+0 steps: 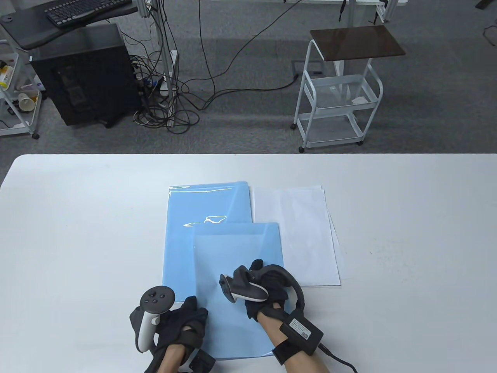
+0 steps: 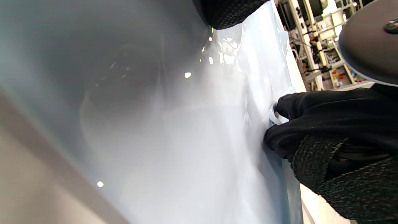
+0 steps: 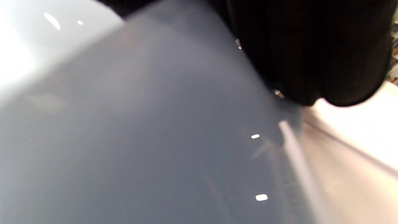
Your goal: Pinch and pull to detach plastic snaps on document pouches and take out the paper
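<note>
Table view: glossy blue rectangular pouch (image 1: 237, 264) under gloved fingers (image 1: 257, 266).

Table view bright, sharp; glare on pouch (image 1: 209, 219); wrist views blurry, close-up.

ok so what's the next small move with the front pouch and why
Probably pull the right hand up and away to pop the snap while the left hand keeps the front pouch flat. The right fingers already pinch something pale at its right edge, and paper still shows inside.
</note>
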